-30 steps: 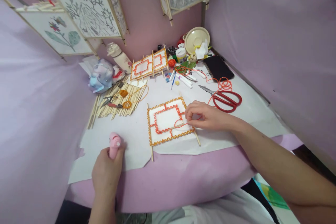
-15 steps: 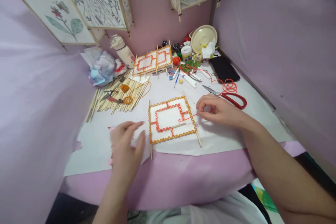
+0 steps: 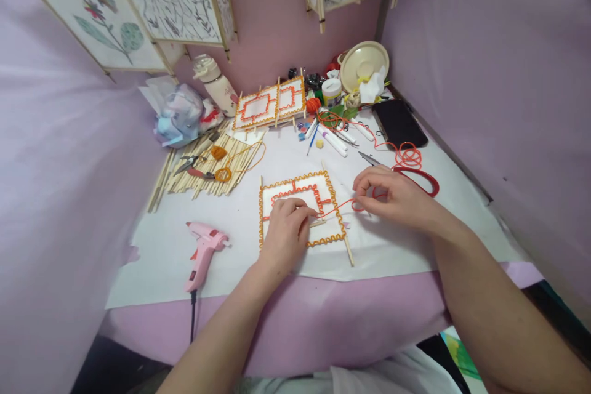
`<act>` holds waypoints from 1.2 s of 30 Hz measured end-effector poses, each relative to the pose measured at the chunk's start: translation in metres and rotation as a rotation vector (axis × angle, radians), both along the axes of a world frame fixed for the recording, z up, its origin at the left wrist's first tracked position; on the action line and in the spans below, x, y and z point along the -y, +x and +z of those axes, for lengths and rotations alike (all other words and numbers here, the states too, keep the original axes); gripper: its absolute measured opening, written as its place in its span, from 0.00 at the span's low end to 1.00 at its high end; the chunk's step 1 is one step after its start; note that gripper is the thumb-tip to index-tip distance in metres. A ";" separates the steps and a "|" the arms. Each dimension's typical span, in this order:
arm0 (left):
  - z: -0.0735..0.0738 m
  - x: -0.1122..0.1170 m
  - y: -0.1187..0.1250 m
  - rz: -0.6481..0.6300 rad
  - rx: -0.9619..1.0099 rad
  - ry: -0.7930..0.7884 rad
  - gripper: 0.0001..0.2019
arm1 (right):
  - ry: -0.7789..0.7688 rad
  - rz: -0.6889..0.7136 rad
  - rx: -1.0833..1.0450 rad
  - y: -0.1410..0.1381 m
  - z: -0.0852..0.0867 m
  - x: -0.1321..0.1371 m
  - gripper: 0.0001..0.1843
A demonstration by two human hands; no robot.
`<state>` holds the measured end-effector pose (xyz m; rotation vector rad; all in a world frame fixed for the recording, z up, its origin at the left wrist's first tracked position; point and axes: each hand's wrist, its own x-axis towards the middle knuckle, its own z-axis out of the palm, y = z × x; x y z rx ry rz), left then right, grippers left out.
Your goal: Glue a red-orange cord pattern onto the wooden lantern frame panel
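The yarn-trimmed panel (image 3: 323, 233) lies flat near the middle of the worktop (image 3: 346, 303). The left hand (image 3: 287, 226) rests on it, fingertips at the orange-red yarn (image 3: 339, 205); whether its grip pinches the strand, one cannot tell. Toward three o'clock of the panel, the right hand (image 3: 392, 197) has its grip pinching that yarn. A pink glue gun (image 3: 203, 255) lies at eight o'clock, red-handled scissors (image 3: 370, 159) at two, partly hidden.
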<state>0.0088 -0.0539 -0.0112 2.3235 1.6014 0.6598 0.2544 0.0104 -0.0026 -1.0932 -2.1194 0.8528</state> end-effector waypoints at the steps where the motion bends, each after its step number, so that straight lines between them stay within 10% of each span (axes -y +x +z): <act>1: 0.000 0.000 0.000 0.000 0.001 -0.001 0.12 | 0.001 -0.010 0.005 0.000 0.000 0.000 0.05; 36: -0.003 0.001 0.003 -0.008 -0.022 -0.035 0.12 | 0.123 -0.293 0.437 0.007 -0.019 -0.004 0.07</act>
